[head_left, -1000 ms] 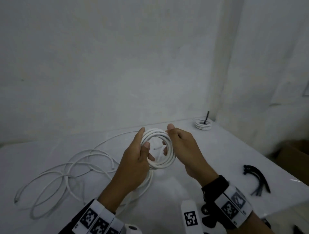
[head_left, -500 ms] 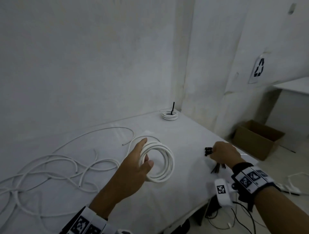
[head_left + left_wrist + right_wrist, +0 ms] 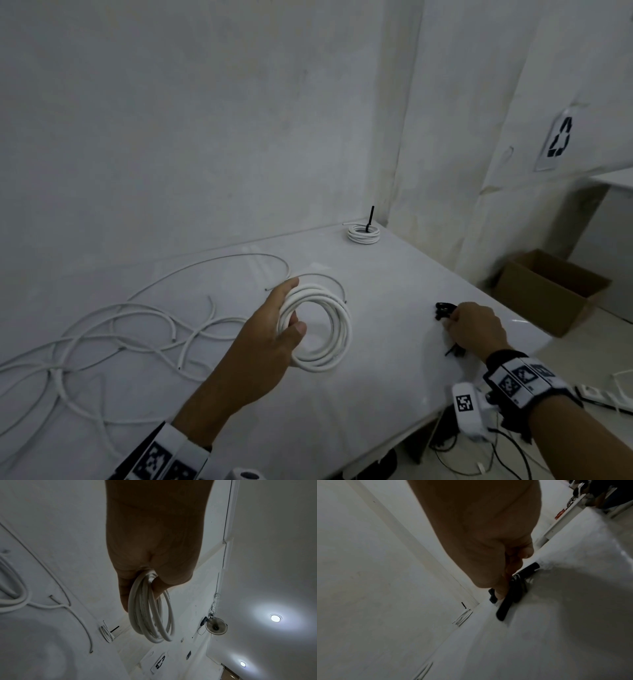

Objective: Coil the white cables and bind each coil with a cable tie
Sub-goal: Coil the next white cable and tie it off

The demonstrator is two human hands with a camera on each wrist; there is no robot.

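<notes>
Right hand [image 3: 474, 329] lower on ties [image 3: 503, 609]

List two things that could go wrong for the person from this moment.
The unbound coil is held only by the left hand; a slack grip could let its loops spring apart. The right hand reaches into a bunch of black cable ties near the table edge and may lift several or knock some off.
</notes>
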